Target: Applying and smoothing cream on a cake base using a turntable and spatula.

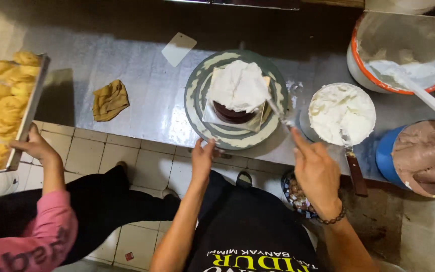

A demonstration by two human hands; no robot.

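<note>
A small dark cake [231,112] topped with a thick heap of white cream [238,86] sits on a square board on a round turntable [197,100]. My left hand [202,156] rests with its fingers on the turntable's near rim. My right hand [315,168] grips a palette knife [278,113] whose blade reaches the cake's right side.
A bowl of white cream [342,112] with a brown-handled knife [354,168] stands at the right. Beyond it are a blue tub of brown cream [424,156] and a large orange-rimmed bowl [404,50]. A scraper [178,49] and a yellow cloth [109,99] lie on the steel table. A person in a pink sleeve [41,236] holds a tray of yellow pastries [1,106] at the left.
</note>
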